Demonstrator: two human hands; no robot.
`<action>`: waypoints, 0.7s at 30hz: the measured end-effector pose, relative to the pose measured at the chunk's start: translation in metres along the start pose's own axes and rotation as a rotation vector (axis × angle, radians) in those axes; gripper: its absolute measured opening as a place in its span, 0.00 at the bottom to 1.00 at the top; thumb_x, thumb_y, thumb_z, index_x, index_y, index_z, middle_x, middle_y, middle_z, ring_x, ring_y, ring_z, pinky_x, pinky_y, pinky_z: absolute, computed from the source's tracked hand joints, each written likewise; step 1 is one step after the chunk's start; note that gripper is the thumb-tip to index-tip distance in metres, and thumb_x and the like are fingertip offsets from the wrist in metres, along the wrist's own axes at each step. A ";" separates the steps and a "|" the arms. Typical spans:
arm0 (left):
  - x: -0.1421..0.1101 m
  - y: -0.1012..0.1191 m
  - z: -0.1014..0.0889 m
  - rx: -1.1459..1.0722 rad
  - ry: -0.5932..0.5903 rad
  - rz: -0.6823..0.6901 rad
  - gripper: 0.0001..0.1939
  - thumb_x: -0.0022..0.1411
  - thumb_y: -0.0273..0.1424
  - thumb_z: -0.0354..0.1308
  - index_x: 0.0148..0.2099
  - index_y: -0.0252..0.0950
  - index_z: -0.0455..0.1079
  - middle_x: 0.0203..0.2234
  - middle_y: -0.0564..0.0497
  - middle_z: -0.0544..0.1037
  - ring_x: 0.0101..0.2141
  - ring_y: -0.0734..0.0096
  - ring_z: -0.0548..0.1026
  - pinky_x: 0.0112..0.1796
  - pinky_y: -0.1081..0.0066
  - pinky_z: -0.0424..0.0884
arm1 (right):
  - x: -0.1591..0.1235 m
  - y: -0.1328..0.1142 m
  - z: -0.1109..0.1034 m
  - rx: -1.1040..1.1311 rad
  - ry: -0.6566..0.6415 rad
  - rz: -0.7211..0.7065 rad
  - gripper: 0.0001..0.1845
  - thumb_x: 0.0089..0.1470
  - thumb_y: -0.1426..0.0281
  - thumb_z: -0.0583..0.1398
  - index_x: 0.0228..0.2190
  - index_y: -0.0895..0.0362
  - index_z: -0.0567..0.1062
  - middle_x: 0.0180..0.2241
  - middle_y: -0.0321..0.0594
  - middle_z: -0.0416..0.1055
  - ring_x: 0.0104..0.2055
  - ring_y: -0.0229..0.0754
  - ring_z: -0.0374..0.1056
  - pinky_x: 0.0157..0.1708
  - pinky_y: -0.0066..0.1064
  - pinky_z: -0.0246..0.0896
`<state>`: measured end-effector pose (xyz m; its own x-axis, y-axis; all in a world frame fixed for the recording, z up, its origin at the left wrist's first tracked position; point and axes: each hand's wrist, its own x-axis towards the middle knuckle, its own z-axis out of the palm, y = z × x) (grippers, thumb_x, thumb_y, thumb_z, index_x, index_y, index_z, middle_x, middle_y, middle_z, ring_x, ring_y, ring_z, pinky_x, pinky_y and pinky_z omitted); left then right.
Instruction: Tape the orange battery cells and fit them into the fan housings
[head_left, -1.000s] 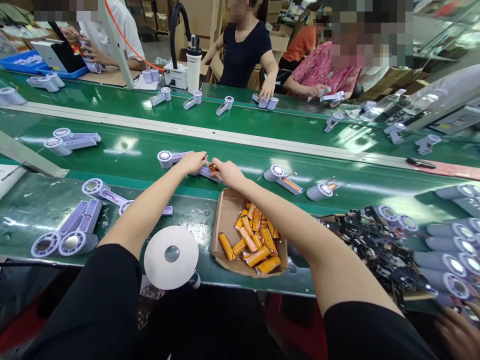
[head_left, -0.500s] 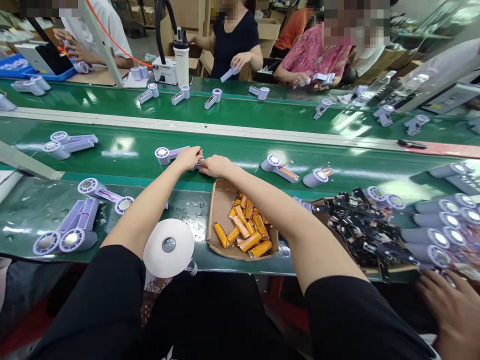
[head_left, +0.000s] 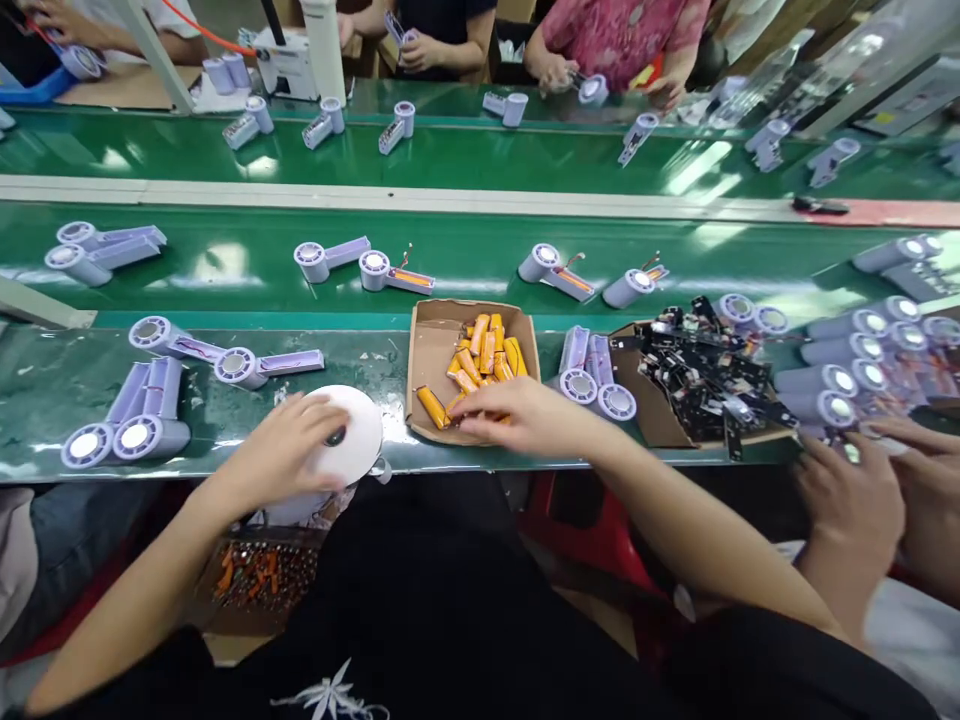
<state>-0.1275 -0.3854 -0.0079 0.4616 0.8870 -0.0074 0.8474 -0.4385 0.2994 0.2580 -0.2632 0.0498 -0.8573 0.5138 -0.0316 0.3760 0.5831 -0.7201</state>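
Note:
My left hand (head_left: 289, 445) is at the white roll (head_left: 358, 430), fingers apart and curved over its left side near the centre hole. My right hand (head_left: 517, 415) reaches into a shallow cardboard tray (head_left: 429, 345) of orange-wrapped batteries (head_left: 487, 348); its fingers are closed on one at the near side, partly hidden by the hand. Beyond the tray, a lilac fan housing (head_left: 374, 270) with an orange battery in its handle lies on the green belt (head_left: 465, 265), beside another housing (head_left: 311, 260) with a bare handle channel.
Lilac housings (head_left: 150, 437) lie at the left, and two more (head_left: 577, 385) stand right of the tray. A box of black circuit parts (head_left: 701, 375) is farther right, near a co-worker's hands (head_left: 855, 490). Across the belt, other people handle housings.
Both my hands have drawn back from the housing on the belt, the left to the white roll and the right into the battery tray. The view has tilted downward.

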 end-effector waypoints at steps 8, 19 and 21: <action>-0.066 0.041 0.023 0.244 0.293 -0.079 0.34 0.62 0.26 0.68 0.70 0.47 0.72 0.63 0.43 0.81 0.67 0.40 0.72 0.66 0.44 0.74 | -0.008 -0.034 0.111 0.422 0.139 0.251 0.28 0.60 0.52 0.72 0.54 0.57 0.85 0.34 0.40 0.87 0.24 0.41 0.77 0.29 0.31 0.70; -0.063 0.009 0.000 0.196 0.718 -0.463 0.35 0.64 0.39 0.71 0.71 0.50 0.69 0.66 0.45 0.76 0.65 0.37 0.70 0.57 0.36 0.81 | -0.011 -0.038 0.182 0.157 -0.146 -0.069 0.16 0.75 0.62 0.61 0.51 0.54 0.87 0.42 0.43 0.90 0.40 0.44 0.87 0.36 0.27 0.71; -0.077 -0.005 -0.014 0.146 0.786 -0.531 0.41 0.62 0.44 0.72 0.74 0.53 0.64 0.72 0.44 0.66 0.70 0.32 0.61 0.48 0.37 0.85 | -0.016 -0.033 0.171 0.034 -0.206 -0.111 0.19 0.72 0.56 0.66 0.55 0.51 0.86 0.44 0.43 0.90 0.42 0.45 0.87 0.36 0.28 0.71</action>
<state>-0.1711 -0.4488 0.0049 -0.2545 0.7954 0.5501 0.9444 0.0819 0.3185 0.1988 -0.3986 -0.0443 -0.9477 0.3066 -0.0889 0.2662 0.6053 -0.7502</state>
